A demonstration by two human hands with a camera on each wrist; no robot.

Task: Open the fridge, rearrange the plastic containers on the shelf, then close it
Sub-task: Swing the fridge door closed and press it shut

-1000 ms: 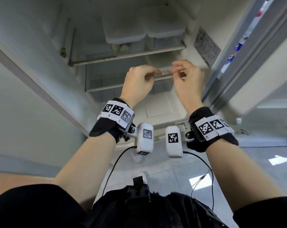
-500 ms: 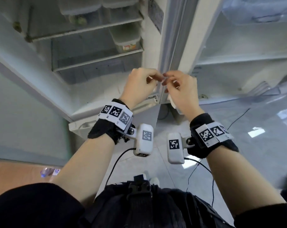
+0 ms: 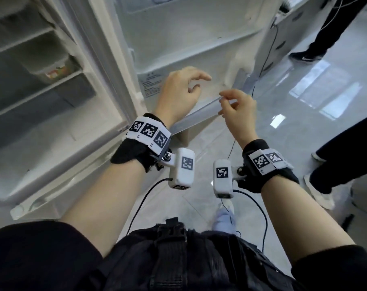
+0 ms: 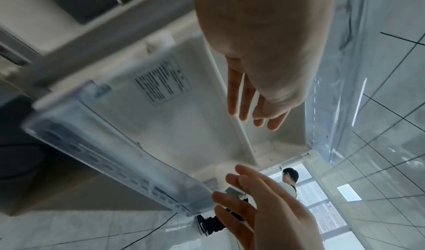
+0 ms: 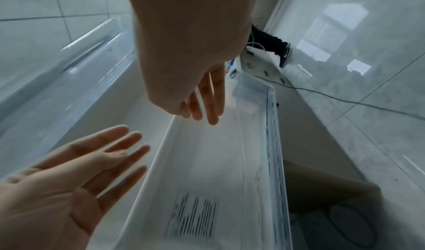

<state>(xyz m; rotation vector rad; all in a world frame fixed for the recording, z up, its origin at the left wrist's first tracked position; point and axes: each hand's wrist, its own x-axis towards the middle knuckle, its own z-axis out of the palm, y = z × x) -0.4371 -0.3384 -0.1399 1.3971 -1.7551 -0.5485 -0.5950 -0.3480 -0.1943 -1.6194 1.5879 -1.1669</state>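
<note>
The closing step seems at hand: both hands, the left hand point(image 3: 181, 91) and the right hand point(image 3: 237, 110), hang loose and empty before the fridge door point(image 3: 199, 45). One plastic container point(image 3: 52, 69) sits at the shelf's right edge. Next: push the door shut.

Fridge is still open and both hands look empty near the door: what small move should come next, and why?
Probably lay the left hand and right hand on the fridge door and start swinging it shut. Both hands are open and hold nothing, the door stands wide, and a plastic container already sits on a shelf.
</note>
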